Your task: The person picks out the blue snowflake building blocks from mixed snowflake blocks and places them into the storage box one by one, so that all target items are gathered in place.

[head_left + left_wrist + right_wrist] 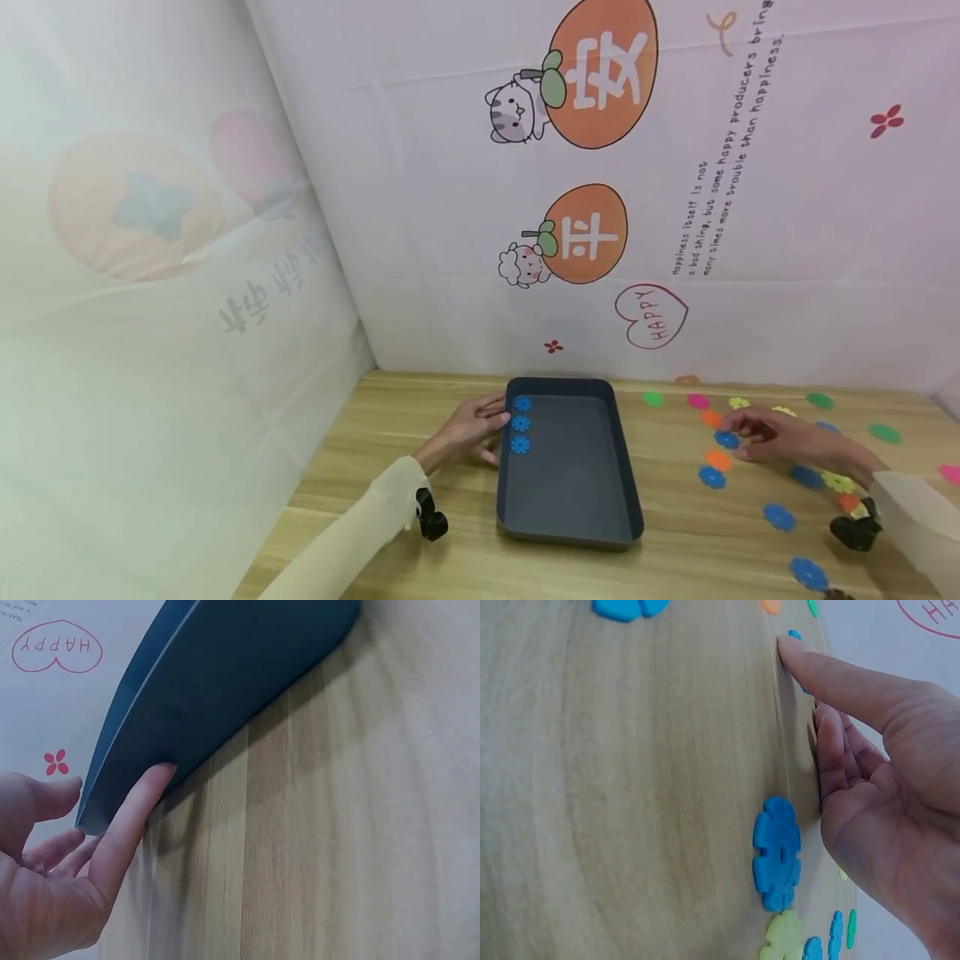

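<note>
A dark grey rectangular tray [573, 475] lies on the wooden table, with three blue flower-shaped discs [521, 424] in a column along its inner left side. My left hand [471, 429] rests against the tray's left side. In the left wrist view, one straight digit [135, 814] touches the outer wall and another fingertip is right at the rim. Over the scattered discs at the right, my right hand [787, 437] pinches a blue flower disc [726, 440] between thumb and bent fingers. The thumb hides part of that disc in the right wrist view.
Around the right hand lie several flower discs, among them an orange one [718, 460], a blue one [779, 517], a green one [885, 433] and a pink one [698, 401]. A white printed cloth [450, 208] stands behind the table, and another [150, 375] at the left.
</note>
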`<action>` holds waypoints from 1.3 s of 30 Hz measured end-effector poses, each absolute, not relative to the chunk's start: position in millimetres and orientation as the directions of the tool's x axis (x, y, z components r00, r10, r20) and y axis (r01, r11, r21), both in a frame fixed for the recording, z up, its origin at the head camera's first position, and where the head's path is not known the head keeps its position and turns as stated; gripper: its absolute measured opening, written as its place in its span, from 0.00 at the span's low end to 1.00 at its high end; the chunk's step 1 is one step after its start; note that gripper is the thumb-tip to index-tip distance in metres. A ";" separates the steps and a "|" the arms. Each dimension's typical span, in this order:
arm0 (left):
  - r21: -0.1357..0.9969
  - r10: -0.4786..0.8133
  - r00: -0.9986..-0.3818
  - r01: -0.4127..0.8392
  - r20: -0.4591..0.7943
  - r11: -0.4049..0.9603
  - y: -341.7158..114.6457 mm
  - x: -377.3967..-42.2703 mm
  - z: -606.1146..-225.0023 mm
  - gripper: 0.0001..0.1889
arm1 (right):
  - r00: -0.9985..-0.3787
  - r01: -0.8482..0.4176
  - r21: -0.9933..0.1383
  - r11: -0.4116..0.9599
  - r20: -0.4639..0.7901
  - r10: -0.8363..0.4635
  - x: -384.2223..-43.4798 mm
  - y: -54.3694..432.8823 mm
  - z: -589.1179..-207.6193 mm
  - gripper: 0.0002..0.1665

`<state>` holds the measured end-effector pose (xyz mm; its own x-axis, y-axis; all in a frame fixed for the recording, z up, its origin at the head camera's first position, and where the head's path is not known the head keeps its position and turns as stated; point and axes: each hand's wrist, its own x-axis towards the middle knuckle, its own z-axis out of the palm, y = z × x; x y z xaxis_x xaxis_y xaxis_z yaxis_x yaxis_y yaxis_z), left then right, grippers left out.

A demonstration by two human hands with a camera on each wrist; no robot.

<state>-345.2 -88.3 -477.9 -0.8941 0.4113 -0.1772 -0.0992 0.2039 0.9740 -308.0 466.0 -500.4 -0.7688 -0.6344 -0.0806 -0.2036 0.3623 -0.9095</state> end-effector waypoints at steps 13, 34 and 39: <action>0.966 0.450 -0.869 -0.103 -0.203 0.237 -90.5 -340.3 -473.9 0.36 | -0.824 -0.181 -0.879 0.441 -0.109 -0.556 -303.3 460.7 -498.6 0.25; 0.968 0.449 -0.871 -0.108 -0.202 0.227 -90.8 -337.9 -476.1 0.34 | -0.842 -0.221 -0.866 0.449 -0.063 -0.535 -299.1 454.9 -497.0 0.21; 0.966 0.439 -0.874 -0.114 -0.208 0.231 -90.1 -340.0 -476.8 0.33 | -0.825 -0.292 -0.857 0.425 0.001 -0.565 -301.9 454.6 -498.2 0.17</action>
